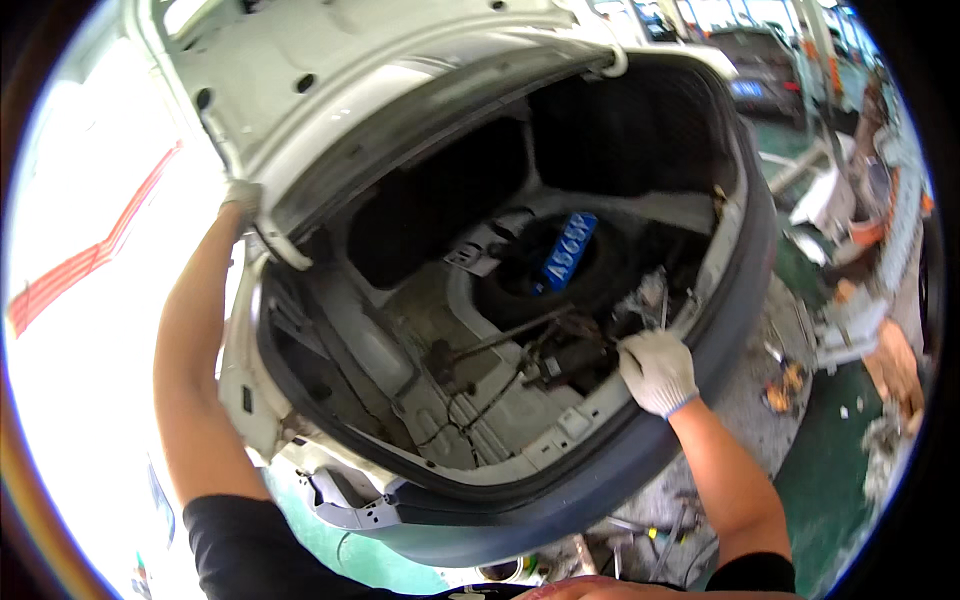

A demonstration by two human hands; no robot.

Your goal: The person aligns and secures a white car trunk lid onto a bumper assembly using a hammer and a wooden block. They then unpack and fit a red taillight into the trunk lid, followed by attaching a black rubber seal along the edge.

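Note:
My left hand (240,200), in a pale glove, is closed round the edge of the raised white trunk lid (262,105) near its hinge arm. My right hand (655,370), also gloved, has curled fingers at the trunk's near-right rim (555,445); what they grip is hard to make out. Close by lie a dark mechanical part (560,365) and a small crumpled clear item (645,295). Inside the open trunk are a spare tyre (610,265), a blue plate (565,250) on it, a white plate (470,255) and a long metal rod (505,335).
A dark grey bumper (500,525) wraps below the trunk, a detached bracket (345,505) at its left. Removed panels and scrap (875,350) pile up on the right. Tools (650,535) lie on the floor. Another parked car (750,75) stands behind.

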